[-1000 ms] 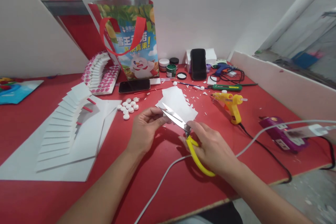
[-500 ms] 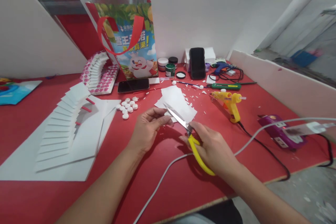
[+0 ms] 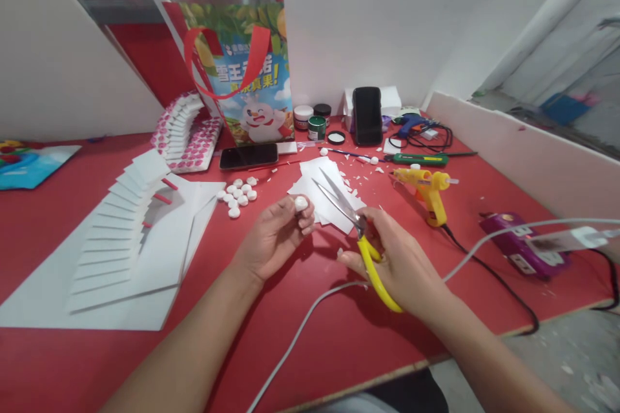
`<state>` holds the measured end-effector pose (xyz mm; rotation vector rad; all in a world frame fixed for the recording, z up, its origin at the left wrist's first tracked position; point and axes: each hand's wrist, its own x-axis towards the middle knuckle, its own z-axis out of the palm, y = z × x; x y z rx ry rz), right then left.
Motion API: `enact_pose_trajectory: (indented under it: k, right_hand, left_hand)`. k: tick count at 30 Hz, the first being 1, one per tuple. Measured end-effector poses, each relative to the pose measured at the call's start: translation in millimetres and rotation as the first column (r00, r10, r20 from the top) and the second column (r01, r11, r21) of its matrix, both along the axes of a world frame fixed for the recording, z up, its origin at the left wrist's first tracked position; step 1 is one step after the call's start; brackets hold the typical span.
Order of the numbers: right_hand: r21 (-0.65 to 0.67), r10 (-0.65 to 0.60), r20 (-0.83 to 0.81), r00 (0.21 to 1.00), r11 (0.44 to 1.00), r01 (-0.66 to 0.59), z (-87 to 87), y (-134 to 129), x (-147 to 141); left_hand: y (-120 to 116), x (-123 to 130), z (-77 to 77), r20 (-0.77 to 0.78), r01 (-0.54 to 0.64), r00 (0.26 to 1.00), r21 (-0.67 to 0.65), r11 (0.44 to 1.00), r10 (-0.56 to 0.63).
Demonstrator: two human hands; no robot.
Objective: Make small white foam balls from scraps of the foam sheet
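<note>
Between the thumb and fingers of my left hand (image 3: 274, 235) is a small round white piece (image 3: 301, 203), much like the ones on the table. My right hand (image 3: 400, 258) grips yellow-handled scissors (image 3: 371, 264), whose blades are parted and point up and left over stacked white sheets (image 3: 332, 197). A tiny white scrap shows at the right fingertips. Left of my left hand lies a cluster of small round white pieces (image 3: 237, 193). White trimmings are scattered beyond the sheets.
A fanned white step-like model (image 3: 109, 239) lies on boards at left. Behind stand a printed bag (image 3: 256, 77), paint jars (image 3: 316, 128) and a phone (image 3: 367, 116). A yellow glue gun (image 3: 429, 190) and purple power strip (image 3: 523, 248) are at right. A white cable (image 3: 300, 329) crosses the table.
The scissors have moved away from my left hand and their blades have parted. My left hand has turned, bringing the round white piece into sight.
</note>
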<state>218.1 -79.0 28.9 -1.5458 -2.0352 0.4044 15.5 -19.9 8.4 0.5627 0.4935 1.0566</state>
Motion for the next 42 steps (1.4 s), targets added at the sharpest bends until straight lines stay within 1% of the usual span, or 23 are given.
enact_pose_trajectory:
  k: [2,4,8,11,15,19,26,31,37,42]
  right_hand:
    - [0.076,0.034,0.02,0.999,0.997,-0.035,-4.5,0.8,1.0]
    - [0.116,0.049,0.032,0.998,0.992,-0.052,-8.5,1.9,1.6]
    - [0.118,0.048,0.043,0.998,0.992,-0.052,-13.6,4.4,2.0]
    - [0.121,0.057,0.095,0.994,0.99,-0.069,-15.9,5.6,2.1]
    - [0.133,0.069,0.207,0.976,0.986,-0.098,-18.4,5.6,1.1]
    - [0.151,0.058,0.246,0.968,0.984,-0.098,-19.9,5.7,-0.1]
    - [0.146,0.048,0.247,0.968,0.986,-0.086,-20.3,6.3,0.4]
    - [0.115,0.055,0.223,0.973,0.99,-0.082,-22.7,6.5,0.4]
    - [0.166,0.04,0.224,0.974,0.983,-0.078,-25.0,5.1,1.4]
    - [0.078,0.081,0.152,0.985,0.992,-0.094,-24.0,5.0,1.5]
  left_hand:
    - [-0.8,0.2,0.7,0.002,0.001,1.0,-0.019,1.0,-0.001]
    - [-0.9,0.1,0.1,-0.008,-0.019,1.0,-0.038,0.999,0.018]
    - [0.8,-0.2,-3.8,-0.036,-0.076,0.997,-0.077,0.994,0.074]
    - [1.4,0.6,-5.2,-0.074,-0.125,0.99,-0.097,0.987,0.118]
    - [-0.4,3.2,-2.7,-0.097,-0.137,0.987,-0.115,0.984,0.126]
    - [-1.6,4.6,-0.5,-0.1,-0.141,0.987,-0.134,0.981,0.128]
    - [-0.6,4.5,-3.1,-0.142,-0.151,0.98,-0.093,0.984,0.137]
    - [-1.4,7.2,-1.7,-0.17,-0.171,0.973,-0.082,0.982,0.156]
    - [-2.4,8.9,-0.4,-0.197,-0.192,0.965,-0.065,0.979,0.176]
    - [-2.7,8.7,-1.8,-0.198,-0.193,0.964,-0.059,0.98,0.178]
